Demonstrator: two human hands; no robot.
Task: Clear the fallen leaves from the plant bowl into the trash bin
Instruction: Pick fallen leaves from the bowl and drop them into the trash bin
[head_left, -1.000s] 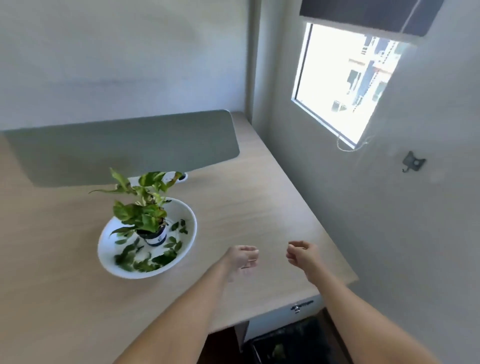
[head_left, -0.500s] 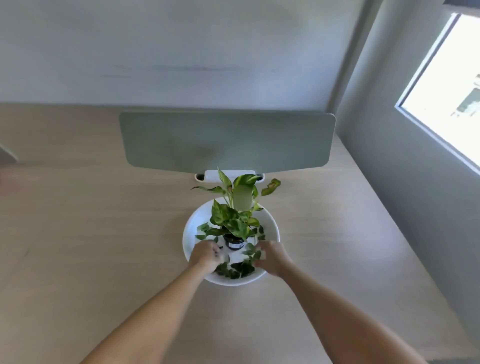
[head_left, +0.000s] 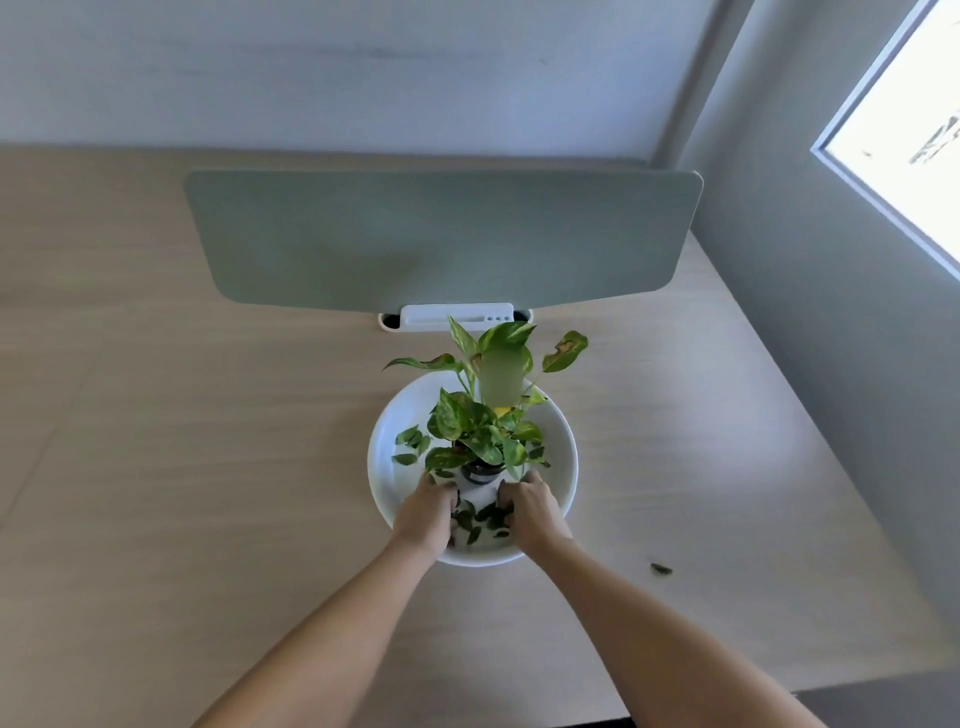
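A small potted plant (head_left: 480, 431) and scattered fallen leaves (head_left: 480, 517) are held in the white plant bowl (head_left: 563, 467) on the counter (head_left: 208, 519). The left hand (head_left: 426, 512) and right hand (head_left: 532, 512) are curled inward, knuckles up, over the leaves at the bowl's near side; an actual pinch cannot be told. One stray leaf (head_left: 661, 569) lies right of the bowl.

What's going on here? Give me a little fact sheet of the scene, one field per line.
Setting: wooden desk in a corner, grey divider panel at the back
Bowl: white bowl holding a small potted plant
Loose leaves: dark fallen leaves in the bowl's near side, a few on its left
Stray leaf: one leaf on the desk, right of the bowl
Left hand: in the bowl, curled at the leaves
Right hand: same, opposite side
Trash bin: not in view
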